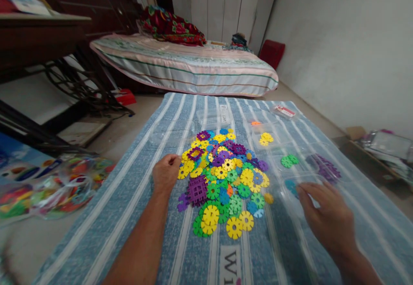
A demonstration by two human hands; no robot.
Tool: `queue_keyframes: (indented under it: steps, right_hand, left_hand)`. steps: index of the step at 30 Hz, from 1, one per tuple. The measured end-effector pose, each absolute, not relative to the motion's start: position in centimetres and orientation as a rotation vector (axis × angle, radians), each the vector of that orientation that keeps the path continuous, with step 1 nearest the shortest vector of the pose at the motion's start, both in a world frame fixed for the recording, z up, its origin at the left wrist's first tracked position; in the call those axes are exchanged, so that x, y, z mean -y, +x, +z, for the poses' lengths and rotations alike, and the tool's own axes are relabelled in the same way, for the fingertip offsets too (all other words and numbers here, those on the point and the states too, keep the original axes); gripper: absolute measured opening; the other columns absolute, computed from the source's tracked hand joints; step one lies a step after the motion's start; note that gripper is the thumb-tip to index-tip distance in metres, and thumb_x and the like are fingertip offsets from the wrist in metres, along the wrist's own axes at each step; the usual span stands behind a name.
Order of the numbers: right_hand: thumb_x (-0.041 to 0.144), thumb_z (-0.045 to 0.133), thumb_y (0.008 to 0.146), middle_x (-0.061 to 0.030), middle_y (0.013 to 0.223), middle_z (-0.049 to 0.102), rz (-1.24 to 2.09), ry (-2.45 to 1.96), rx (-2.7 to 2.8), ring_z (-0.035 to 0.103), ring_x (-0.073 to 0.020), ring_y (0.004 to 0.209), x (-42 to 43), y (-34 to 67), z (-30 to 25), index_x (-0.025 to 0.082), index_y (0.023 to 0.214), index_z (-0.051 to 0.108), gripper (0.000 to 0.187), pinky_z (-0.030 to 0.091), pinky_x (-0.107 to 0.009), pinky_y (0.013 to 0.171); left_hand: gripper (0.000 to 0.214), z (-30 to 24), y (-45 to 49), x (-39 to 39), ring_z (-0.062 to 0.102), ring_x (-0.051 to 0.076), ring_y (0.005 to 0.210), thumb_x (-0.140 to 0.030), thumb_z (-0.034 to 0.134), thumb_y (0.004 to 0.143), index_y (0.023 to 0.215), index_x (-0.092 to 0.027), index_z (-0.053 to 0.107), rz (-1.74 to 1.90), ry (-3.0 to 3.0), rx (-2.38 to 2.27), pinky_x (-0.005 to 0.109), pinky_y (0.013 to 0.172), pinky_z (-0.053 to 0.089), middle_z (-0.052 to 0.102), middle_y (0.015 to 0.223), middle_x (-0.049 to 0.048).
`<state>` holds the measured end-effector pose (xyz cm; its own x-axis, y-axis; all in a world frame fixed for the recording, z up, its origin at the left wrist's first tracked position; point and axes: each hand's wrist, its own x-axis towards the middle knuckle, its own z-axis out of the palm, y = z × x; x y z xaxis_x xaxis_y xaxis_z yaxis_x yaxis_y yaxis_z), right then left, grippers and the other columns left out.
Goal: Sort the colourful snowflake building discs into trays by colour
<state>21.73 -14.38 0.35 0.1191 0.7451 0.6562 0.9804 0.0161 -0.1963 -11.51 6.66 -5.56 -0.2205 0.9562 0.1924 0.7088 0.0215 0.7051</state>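
A pile of flat plastic snowflake discs (222,177) in yellow, green, purple and blue lies on a blue striped mat (135,190). My left hand (165,174) rests at the pile's left edge, fingers curled under, touching yellow discs. My right hand (325,216) hovers with fingers spread over a clear tray holding a blue disc (291,186). Other clear trays hold green discs (289,160), purple discs (326,169), yellow discs (266,138) and an orange disc (256,123).
A clear bag of coloured toy pieces (61,186) lies on the floor at left. A mattress (187,63) sits beyond the mat, dark furniture (48,31) at the left, a white wall at the right, and clutter (383,147) along it.
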Motion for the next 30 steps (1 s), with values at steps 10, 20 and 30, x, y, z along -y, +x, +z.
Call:
queue_keyframes:
  steps: [10, 20, 30]
  right_hand:
    - [0.049, 0.056, 0.076, -0.0004, 0.075, 0.072, 0.196, -1.991, 1.142, 0.067, -0.0186, 0.071, 15.6, 22.6, 1.5, 0.022, 0.078, 0.072, 0.031, 0.053, -0.025, 0.063]
    - [0.046, 0.048, 0.082, 0.0008, 0.068, 0.067, 0.45, -1.815, 1.509, 0.061, -0.015, 0.067, 9.0, 19.9, 2.9, 0.02, 0.069, 0.068, 0.035, 0.045, -0.023, 0.063]
    - [0.034, 0.049, 0.076, 0.0034, 0.047, 0.054, 0.456, -1.823, 1.751, 0.05, -0.0104, 0.048, -3.2, 18.8, 3.1, 0.017, 0.056, 0.062, 0.03, 0.034, -0.021, 0.048]
  left_hand:
    - [0.029, -5.5, -11.5, -6.8, 0.062, 0.017, 0.071, -0.043, 0.048, 0.074, 0.078, -0.02, 0.066, 1.008, 1.702, -1.956, 0.024, 0.068, 0.045, 0.069, 0.076, 0.0015]
    - [0.03, -5.6, -11.9, -6.8, 0.063, 0.017, 0.073, -0.044, 0.048, 0.074, 0.077, -0.021, 0.065, 0.997, 1.67, -1.944, 0.025, 0.068, 0.045, 0.069, 0.076, 0.0013]
    - [0.026, -5.4, -12.1, -6.4, 0.063, 0.015, 0.071, -0.041, 0.047, 0.075, 0.075, -0.021, 0.065, 0.992, 1.644, -1.94, 0.023, 0.068, 0.046, 0.07, 0.075, -0.0005]
